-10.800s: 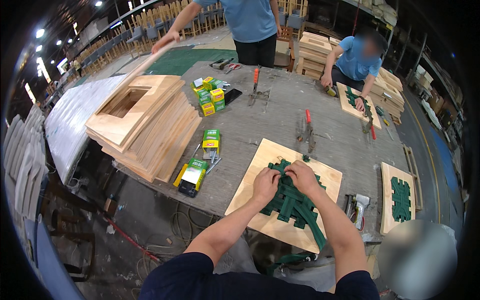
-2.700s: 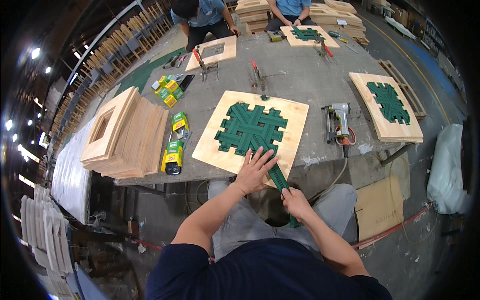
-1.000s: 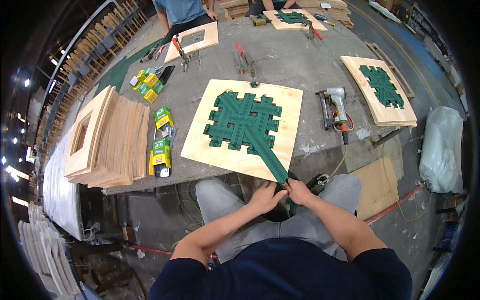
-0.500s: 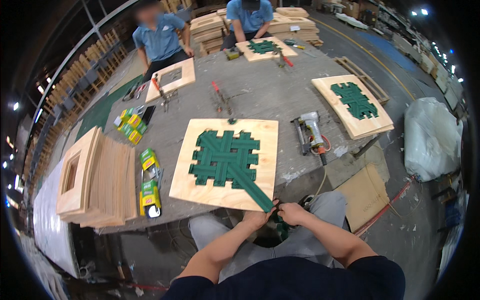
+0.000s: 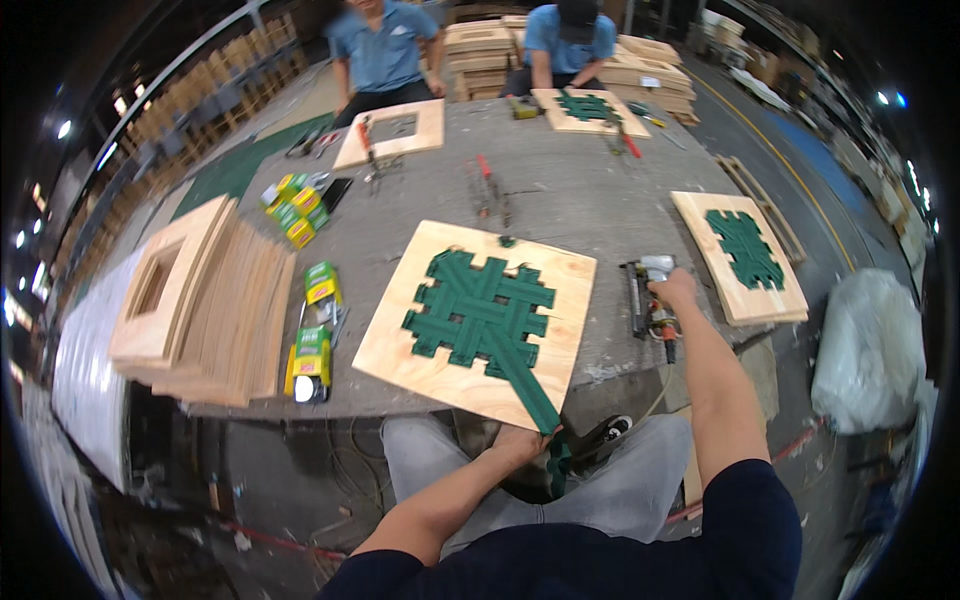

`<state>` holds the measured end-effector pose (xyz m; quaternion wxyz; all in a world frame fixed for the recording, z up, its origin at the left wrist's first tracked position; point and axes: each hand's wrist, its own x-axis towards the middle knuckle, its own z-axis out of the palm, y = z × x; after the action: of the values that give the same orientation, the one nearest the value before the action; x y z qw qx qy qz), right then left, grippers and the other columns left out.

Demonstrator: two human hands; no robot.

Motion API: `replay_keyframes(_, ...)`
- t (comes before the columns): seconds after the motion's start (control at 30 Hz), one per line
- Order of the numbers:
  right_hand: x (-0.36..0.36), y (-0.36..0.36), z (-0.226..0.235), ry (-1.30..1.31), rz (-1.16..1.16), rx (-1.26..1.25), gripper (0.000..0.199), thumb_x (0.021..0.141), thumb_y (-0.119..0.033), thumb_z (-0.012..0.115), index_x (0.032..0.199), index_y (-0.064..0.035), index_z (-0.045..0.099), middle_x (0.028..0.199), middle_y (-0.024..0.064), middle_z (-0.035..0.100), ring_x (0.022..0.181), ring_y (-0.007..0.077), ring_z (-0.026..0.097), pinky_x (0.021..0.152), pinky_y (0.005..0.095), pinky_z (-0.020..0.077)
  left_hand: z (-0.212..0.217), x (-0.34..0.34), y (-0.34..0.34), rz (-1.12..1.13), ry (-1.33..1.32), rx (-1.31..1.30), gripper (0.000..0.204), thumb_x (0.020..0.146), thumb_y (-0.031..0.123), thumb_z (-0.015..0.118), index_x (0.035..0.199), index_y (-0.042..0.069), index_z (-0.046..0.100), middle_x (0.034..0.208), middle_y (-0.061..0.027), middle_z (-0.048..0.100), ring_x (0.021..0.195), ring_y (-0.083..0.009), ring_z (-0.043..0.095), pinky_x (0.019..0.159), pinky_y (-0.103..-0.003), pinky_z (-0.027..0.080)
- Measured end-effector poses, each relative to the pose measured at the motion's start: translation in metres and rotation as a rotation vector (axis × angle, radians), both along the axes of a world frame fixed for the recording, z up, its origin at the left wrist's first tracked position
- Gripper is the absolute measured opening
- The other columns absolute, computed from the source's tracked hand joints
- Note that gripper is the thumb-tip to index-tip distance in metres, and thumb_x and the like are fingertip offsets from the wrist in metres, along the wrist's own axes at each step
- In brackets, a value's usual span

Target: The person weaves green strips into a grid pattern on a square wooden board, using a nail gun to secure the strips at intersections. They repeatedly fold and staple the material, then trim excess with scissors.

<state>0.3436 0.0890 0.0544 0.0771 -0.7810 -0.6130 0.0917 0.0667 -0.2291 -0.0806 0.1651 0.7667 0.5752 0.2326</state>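
A square plywood panel lies tilted on the table in front of me, its near corner jutting over the edge. Green elastic webbing is woven across its middle, and one webbing strap runs diagonally to the near edge. There my left hand is closed on the strap at the panel's edge, its fingers partly hidden underneath. The loose strap tail hangs below. To the right, my right hand is wrapped round the handle of a pneumatic staple gun lying on the table.
Framed wooden panels are stacked at left, beside green-yellow boxes. Another webbed panel lies at right. Pliers-like tools rest mid-table. Two people in blue shirts sit across, with panels before them. An air hose trails off the edge.
My right hand has left the strap and reached out right to the staple gun, taking hold of it. My left hand stays at the strap. The whole view has shifted.
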Motion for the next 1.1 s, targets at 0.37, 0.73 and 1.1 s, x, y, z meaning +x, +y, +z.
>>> replay_keyframes(0.37,-0.02,-0.047,0.042,0.841,0.09,0.064,0.03,0.077,-0.002,0.075,0.104,0.0023,0.062,0.077,0.0075,0.063,0.06,0.0183,0.061,0.051,0.0371,0.0502,0.003,-0.008,0.0,-0.034,-0.076,-0.134,0.045,0.103,0.047,0.052,0.126,0.01,0.064,0.133,-0.0184,0.065,0.123,-0.0426,0.059,0.106,-0.051,0.045)
replay_keyframes(0.73,-0.14,-0.222,0.05,1.026,0.42,-0.448,0.028,0.093,-0.017,0.077,0.11,0.0008,0.065,0.079,0.0016,0.066,0.056,0.0097,0.059,0.05,0.0277,0.0472,0.011,-0.014,0.002,-0.062,-0.163,0.046,0.037,0.1,0.039,0.057,0.128,0.014,0.061,0.133,-0.0181,0.062,0.126,-0.0419,0.056,0.107,-0.052,0.043)
replay_keyframes(1.1,-0.17,-0.229,0.04,0.865,0.443,-0.509,0.028,0.093,-0.016,0.076,0.113,0.0019,0.066,0.081,0.004,0.069,0.056,0.0096,0.06,0.051,0.0273,0.0475,-0.006,-0.012,0.006,-0.024,-0.27,0.099,0.033,0.095,0.03,0.062,0.126,0.019,0.063,0.128,-0.0137,0.063,0.12,-0.0391,0.058,0.102,-0.052,0.045)
